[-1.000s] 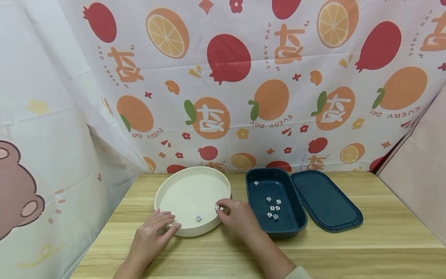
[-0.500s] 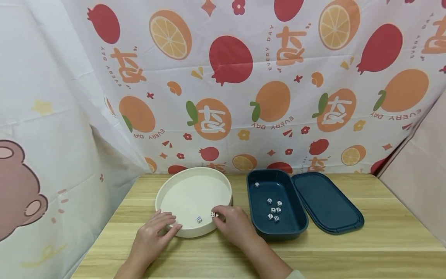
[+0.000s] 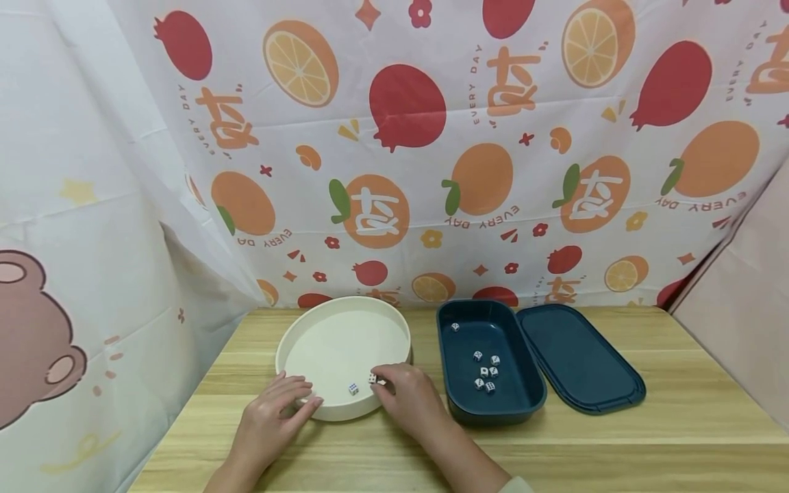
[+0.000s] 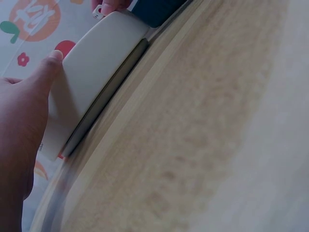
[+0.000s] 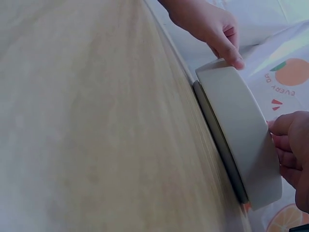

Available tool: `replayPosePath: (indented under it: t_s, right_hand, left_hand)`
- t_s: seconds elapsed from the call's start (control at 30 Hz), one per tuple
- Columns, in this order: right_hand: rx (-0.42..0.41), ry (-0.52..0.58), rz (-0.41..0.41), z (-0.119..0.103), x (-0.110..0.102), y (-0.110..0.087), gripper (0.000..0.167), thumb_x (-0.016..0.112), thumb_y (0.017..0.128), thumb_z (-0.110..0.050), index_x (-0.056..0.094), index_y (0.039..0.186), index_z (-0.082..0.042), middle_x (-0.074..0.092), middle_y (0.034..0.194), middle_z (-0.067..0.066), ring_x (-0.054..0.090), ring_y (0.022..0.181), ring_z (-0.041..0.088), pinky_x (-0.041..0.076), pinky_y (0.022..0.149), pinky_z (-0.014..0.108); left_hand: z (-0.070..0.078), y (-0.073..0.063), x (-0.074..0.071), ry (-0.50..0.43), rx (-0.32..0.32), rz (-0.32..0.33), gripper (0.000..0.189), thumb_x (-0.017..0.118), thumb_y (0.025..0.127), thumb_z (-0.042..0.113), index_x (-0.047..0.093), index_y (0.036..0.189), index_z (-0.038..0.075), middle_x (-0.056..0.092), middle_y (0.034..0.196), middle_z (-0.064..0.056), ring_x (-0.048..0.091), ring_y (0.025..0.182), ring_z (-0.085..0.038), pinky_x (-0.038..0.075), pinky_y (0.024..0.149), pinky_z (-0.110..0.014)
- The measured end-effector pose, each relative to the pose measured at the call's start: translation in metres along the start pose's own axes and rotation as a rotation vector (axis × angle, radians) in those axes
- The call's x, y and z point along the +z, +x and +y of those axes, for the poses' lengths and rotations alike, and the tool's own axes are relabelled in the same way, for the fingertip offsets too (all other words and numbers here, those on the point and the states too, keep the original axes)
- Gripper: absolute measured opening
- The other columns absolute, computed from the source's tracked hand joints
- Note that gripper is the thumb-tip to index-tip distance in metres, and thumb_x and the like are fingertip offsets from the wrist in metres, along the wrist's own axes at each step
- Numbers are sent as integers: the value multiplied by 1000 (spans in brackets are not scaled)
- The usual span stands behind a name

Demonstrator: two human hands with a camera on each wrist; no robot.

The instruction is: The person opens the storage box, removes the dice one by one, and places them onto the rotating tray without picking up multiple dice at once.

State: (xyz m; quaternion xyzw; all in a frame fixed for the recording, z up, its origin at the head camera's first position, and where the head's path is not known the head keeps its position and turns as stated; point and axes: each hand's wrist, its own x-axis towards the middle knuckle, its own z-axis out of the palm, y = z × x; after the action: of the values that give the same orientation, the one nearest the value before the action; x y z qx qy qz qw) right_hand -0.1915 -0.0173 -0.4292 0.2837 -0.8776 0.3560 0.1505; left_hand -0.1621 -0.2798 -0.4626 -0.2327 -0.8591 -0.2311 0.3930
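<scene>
Currently I have the right hand (image 3: pixel 409 400) over the near right edge of the round cream tray (image 3: pixel 342 335), its grip pinching a white die (image 3: pixel 372 378) between thumb and fingers. A small white bit shows by those fingers as well, but I can't tell what it is. On the tray floor, just left of the held die, I see a loose die (image 3: pixel 353 389) with blue dots on top.

My left hand (image 3: pixel 268 414) rests at the near left rim of the tray, its grip spread, thumb apart from the fingers; the left wrist view gives me the thumb lying along the tray's outer wall.

To the right of the tray, apart from it, a dark blue box (image 3: pixel 493 413) stands on the wooden counter (image 3: pixel 345 455). I count seven dice in it: six gathered toward the near half and one by the far left corner. Its matching lid (image 3: pixel 582 359) lies flat right beside it. Behind everything hangs a white cloth (image 3: pixel 419 185) printed with fruit.
</scene>
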Motion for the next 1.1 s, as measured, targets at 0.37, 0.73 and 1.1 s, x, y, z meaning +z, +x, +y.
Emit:
replayPosePath:
  t_s: [0.37, 0.73, 1.1]
  right_hand:
    - [-19, -17, 34, 1, 4, -1, 20, 73, 89, -17, 75, 108, -14, 75, 100, -6, 68, 92, 5, 60, 77, 16]
    - [-32, -24, 29, 2, 5, 0, 21, 72, 89, -18, 75, 109, -13, 74, 99, -6, 67, 88, 4, 58, 73, 14]
    - [-38, -21, 30, 2, 5, 1, 21, 72, 90, -18, 75, 110, -13, 74, 99, -6, 66, 86, 5, 57, 72, 12]
  left_hand:
    - [0, 0, 1, 1, 13, 8, 19, 85, 73, 24, 77, 84, 10, 76, 86, -2, 71, 89, -26, 34, 116, -14]
    - [0, 1, -1, 12, 1, 0, 19, 85, 73, 25, 77, 83, 11, 76, 86, -1, 71, 90, -24, 33, 117, -14]
    - [-1, 1, 0, -5, -3, -8, 19, 86, 71, 20, 77, 84, 10, 76, 86, -2, 70, 90, -25, 35, 116, -17]
